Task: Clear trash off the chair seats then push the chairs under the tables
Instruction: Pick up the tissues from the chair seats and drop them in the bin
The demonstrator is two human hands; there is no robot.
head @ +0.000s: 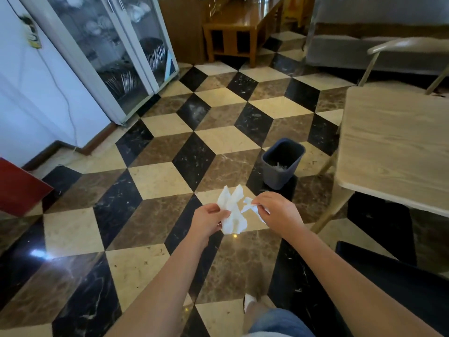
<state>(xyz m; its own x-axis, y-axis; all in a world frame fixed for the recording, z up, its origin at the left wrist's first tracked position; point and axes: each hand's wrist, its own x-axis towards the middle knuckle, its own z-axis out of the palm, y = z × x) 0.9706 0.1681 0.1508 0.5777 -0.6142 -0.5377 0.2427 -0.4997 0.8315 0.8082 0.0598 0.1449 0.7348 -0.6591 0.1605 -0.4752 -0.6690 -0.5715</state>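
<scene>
We are holding both arms out over a floor (158, 181) tiled in black, brown and cream diamonds. Our left hand (206, 221) is gripping a crumpled white tissue (232, 212), fingers curled round its lower left edge, and the tissue is standing up above the knuckles in 2 loose peaks. Our right hand (274, 212) is pinching a smaller white paper scrap (250, 206) between thumb and fingers; the scrap is sticking out toward the tissue and lying just beside it, and we cannot tell whether the 2 pieces are touching.

Beyond the hands, a dark grey waste bin (281, 164) is standing on the floor, tilted slightly, with some pale scraps lying at its bottom. The bin is sitting near the left edge of a pale wood-grain table (393, 147) that is filling the right side of the view. Behind that table, the curved back of a light-coloured chair (401, 45) is showing. At the lower right, a dark chair seat (388, 276) is lying under our right forearm.

On the left, 2 glass-fronted cabinets (121, 52) are holding racks of plates and bowls (the glass is blurring the contents). A yellow-and-white sticker (32, 38) is hanging on the white wall (36, 98) beside them, but its writing is too small for us to read. A wooden side table (233, 35) is standing at the far end, and a red panel (19, 188) is leaning in at the left edge.
</scene>
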